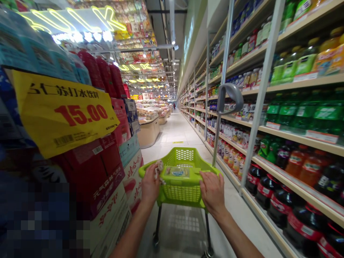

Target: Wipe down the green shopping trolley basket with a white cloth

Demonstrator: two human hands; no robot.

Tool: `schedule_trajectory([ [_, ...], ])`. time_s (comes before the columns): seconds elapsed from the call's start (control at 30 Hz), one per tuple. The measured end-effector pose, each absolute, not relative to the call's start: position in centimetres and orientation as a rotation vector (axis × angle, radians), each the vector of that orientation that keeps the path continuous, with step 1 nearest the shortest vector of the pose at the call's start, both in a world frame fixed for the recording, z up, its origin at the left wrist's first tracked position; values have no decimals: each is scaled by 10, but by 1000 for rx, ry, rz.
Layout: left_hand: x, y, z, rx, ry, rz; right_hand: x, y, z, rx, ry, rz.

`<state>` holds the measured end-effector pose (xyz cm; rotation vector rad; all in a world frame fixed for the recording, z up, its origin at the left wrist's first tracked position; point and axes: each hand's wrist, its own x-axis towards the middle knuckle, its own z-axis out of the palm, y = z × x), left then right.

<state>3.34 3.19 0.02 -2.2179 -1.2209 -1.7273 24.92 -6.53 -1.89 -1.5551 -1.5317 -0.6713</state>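
Observation:
A lime-green shopping cart (182, 191) with a perforated plastic basket stands in front of me in the aisle. My left hand (150, 183) grips the left end of its handle, with a crumpled, pale patterned cloth (159, 168) pinched at the fingers. At the handle's right end, my right hand (213, 190) is closed over the bar, the fingertips lying on top. Between the hands, a clear-covered label (176, 172) sits on the handle. No goods can be made out in the visible part of the basket.
Stacked drink cartons (107, 179) rise close on the left, bearing a yellow price sign (67, 111). Bottle-filled shelves (301, 132) line the right, with a grey loop handle (229, 99) on a metal pole. Bulk-food bins (147, 132) stand ahead along the pale floor (174, 129).

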Motion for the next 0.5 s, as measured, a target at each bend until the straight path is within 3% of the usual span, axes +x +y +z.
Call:
schedule_trajectory([
  [0.2, 84, 2, 0, -2601, -818, -1474, 247, -67, -19, -1549, -1558, -655],
  [0.4, 8, 47, 1, -2183, -1264, -1653, 251, -68, -20, -1527, -1571, -677],
  [0.5, 6, 46, -2, -2183, -1258, -1692, 249, -67, -20, -1531, -1531, -679],
])
